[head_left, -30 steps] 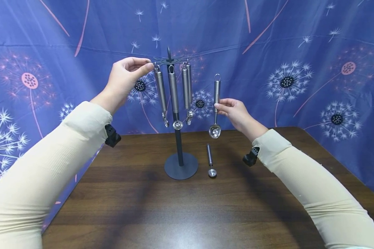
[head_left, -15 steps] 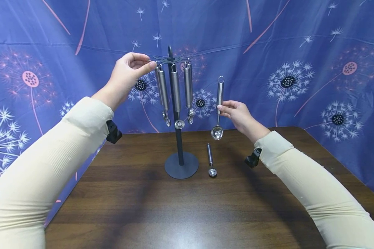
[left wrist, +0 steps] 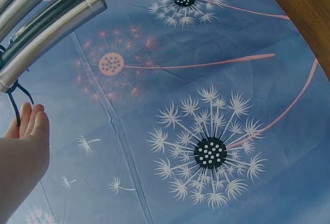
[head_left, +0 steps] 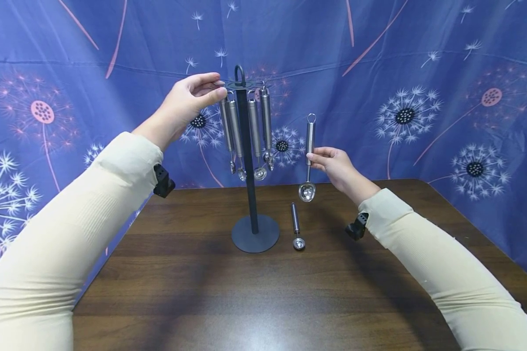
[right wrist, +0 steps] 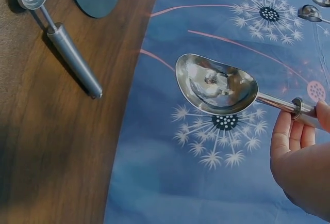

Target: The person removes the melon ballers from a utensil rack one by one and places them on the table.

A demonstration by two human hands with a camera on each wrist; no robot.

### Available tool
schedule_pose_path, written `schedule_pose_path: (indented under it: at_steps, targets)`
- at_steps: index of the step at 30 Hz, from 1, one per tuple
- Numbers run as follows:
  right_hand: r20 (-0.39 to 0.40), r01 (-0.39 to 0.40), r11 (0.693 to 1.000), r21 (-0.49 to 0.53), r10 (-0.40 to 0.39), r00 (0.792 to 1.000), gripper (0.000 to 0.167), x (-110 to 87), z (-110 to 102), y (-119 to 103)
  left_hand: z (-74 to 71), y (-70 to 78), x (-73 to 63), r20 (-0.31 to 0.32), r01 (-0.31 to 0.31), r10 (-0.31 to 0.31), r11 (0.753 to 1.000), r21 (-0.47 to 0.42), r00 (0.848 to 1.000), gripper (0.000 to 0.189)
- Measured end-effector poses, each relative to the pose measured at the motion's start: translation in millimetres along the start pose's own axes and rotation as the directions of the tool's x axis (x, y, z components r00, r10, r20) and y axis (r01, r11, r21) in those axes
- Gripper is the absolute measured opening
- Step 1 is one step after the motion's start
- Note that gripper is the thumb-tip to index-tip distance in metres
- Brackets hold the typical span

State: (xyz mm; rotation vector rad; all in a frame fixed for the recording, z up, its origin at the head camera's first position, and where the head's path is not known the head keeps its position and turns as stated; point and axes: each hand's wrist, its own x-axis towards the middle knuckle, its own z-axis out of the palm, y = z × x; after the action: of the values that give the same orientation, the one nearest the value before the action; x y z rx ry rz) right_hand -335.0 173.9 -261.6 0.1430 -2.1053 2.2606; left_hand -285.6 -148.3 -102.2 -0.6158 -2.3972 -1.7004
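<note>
At the top of a dark metal utensil rack point(head_left: 251, 195), my left hand point(head_left: 192, 100) pinches one of the hooks between thumb and fingers. In the left wrist view its fingertips meet a dark wire hook point(left wrist: 17, 111) beside the steel handles point(left wrist: 56, 35). Several small steel scoops point(head_left: 254, 124) hang by their end rings from the rack. To the right, my right hand point(head_left: 335, 165) holds a larger steel scoop point(head_left: 307, 191) by the lower handle, ring up and bowl down. Its oval, shiny bowl point(right wrist: 216, 84) shows fully in the right wrist view.
A small round-bowled scoop point(head_left: 298, 243) lies on the brown wooden table point(head_left: 202, 302), right of the rack's round base point(head_left: 263, 239). Behind the table hangs a blue dandelion-print cloth point(head_left: 355, 97). Black wrist cameras point(head_left: 163, 181) sit on both sleeves.
The rack's top has turned, and the hanging scoops have shifted round the post. My left hand has moved right along with it. My right hand and its scoop have shifted slightly right and down.
</note>
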Motion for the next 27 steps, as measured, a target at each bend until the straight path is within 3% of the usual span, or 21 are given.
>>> schedule_pose_path:
  at_steps: [9, 13, 17, 22, 27]
  targets:
    - [0.007, -0.048, 0.994, -0.103, 0.049, 0.999, 0.033, -0.5, -6, 11, -2.7, -1.1, -3.9, -0.032, 0.007, -0.006, 0.999, 0.047, 0.999, 0.062]
    - [0.014, -0.058, 0.991, -0.124, 0.06, 0.998, 0.041, -0.5, -8, 16, -5.2, -4.0, -3.1, -0.028, -0.015, 0.013, 0.997, -0.08, 1.0, 0.058]
    - [0.014, -0.079, 0.986, -0.146, 0.082, 0.997, 0.042, -1.2, -11, 18, -8.0, -8.0, -2.1, -0.015, -0.032, 0.029, 0.975, -0.218, 0.999, 0.054]
    - [0.022, -0.124, 0.979, -0.162, 0.129, 0.991, 0.035, -3.4, -15, 22, -7.6, -10.8, -1.8, -0.03, -0.038, 0.031, 0.961, -0.273, 0.999, 0.053]
    - [0.032, -0.153, 0.981, -0.119, 0.158, 0.987, 0.021, -6.1, -18, 27, -3.7, -13.7, -0.1, -0.094, -0.086, 0.062, 0.954, -0.286, 0.994, 0.051]
